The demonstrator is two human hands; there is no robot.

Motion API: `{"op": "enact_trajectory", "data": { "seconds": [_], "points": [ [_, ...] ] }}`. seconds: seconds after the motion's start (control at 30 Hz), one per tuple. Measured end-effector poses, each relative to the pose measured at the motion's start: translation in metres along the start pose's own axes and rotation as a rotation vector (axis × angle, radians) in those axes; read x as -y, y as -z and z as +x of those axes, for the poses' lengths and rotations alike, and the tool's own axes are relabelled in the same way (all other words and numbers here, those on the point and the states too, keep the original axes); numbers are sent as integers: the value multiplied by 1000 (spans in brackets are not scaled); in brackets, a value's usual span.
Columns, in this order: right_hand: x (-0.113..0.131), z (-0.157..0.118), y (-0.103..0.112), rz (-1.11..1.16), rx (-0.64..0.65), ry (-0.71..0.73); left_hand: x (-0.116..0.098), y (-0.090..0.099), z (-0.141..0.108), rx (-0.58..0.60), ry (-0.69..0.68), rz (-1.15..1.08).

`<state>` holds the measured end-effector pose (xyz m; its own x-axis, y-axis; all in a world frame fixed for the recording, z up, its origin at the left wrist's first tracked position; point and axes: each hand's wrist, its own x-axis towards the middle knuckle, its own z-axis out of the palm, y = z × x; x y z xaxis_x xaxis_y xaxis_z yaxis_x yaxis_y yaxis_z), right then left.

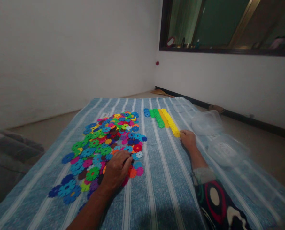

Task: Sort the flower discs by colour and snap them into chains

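Note:
A wide, loose pile of flower-shaped plastic discs in many colours covers the left half of the cloth. My left hand rests over the pile's right side, its fingers curled inward and pressed together. What lies under those fingertips is hidden. Further right, overlapping discs form straight rows: a yellow row, an orange row, a green row, a very short green row and a few blue discs. At the near end of the yellow row, my right hand is closed, fingertips pinching a yellow disc there.
A blue-and-white striped cloth covers the table. Clear plastic containers stand along its right edge, beyond my right forearm. Grey fabric is draped at far left. White walls and a window lie behind.

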<state>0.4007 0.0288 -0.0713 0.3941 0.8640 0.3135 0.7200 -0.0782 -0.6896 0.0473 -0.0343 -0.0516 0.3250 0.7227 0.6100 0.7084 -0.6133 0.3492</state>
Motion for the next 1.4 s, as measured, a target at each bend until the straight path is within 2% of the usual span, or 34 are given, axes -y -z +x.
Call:
{"op": "enact_trajectory", "data": {
  "seconds": [0.37, 0.57, 0.67, 0.77, 0.93, 1.03, 1.2, 1.4],
  "points": [
    [-3, 2, -5, -165, -21, -26, -2, 1, 0, 12, -8, 9],
    [4, -7, -12, -188, -82, 1, -4, 1, -2, 74, -36, 22],
    [17, -17, -24, -198, -107, 111, -2, -2, -5, 134, -54, 54],
    [39, -34, -39, -135, -55, 294, 0, -5, -8, 200, -34, 114],
    [85, -72, -55, 52, 183, 777, 2, -5, -11, 257, 44, 194],
    [104, -90, -61, 81, 293, 956, 3, -4, -12, 233, 85, 234],
    [105, -101, -69, 26, 377, 987, 8, -3, -12, 177, 105, 255],
    [97, -101, -71, 36, 368, 974, 12, 3, -12, 181, 157, 256]
  ]
}}
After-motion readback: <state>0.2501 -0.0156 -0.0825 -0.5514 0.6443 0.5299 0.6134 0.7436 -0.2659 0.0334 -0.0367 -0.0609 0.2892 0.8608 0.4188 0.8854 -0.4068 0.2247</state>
